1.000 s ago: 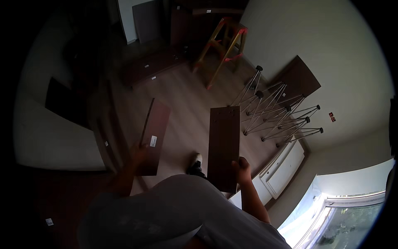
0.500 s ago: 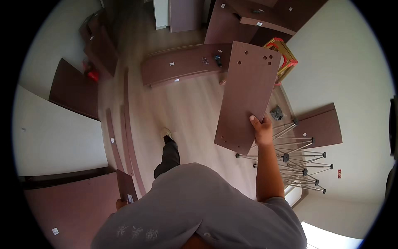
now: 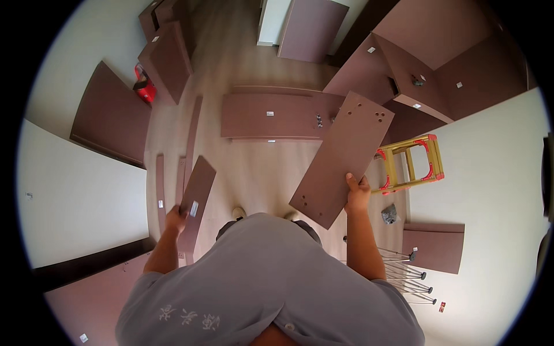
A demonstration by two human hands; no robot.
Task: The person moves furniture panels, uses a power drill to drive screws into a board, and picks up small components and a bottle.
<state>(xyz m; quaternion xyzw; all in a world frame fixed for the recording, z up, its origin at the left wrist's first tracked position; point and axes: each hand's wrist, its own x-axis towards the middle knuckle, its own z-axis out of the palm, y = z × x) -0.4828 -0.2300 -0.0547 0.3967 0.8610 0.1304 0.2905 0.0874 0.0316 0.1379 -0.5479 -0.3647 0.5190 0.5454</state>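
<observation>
My right hand (image 3: 358, 195) grips a reddish-brown furniture panel (image 3: 345, 155) by its right edge, thumb on its face. The panel is tilted and has round drilled holes near both ends. In my left hand (image 3: 176, 219) is a narrower brown board (image 3: 199, 193) with a white label, held at its left edge. The two pieces are apart, one on each side of my body. Past them, a stack of long brown panels (image 3: 248, 118) lies on the floor with small hardware on top.
A yellow stepladder (image 3: 411, 164) with red fittings stands at right, near a grey plastic bag (image 3: 389, 214) and a folding metal frame (image 3: 404, 274). A partly built brown cabinet (image 3: 415, 86) fills the far right. More panels (image 3: 112, 118) lean on the left wall beside a red object (image 3: 144, 86).
I have moved forward over the floor, and the stepladder and stacked panels appear nearer. My left hand has come up into view with the narrow board. The right panel tilts more.
</observation>
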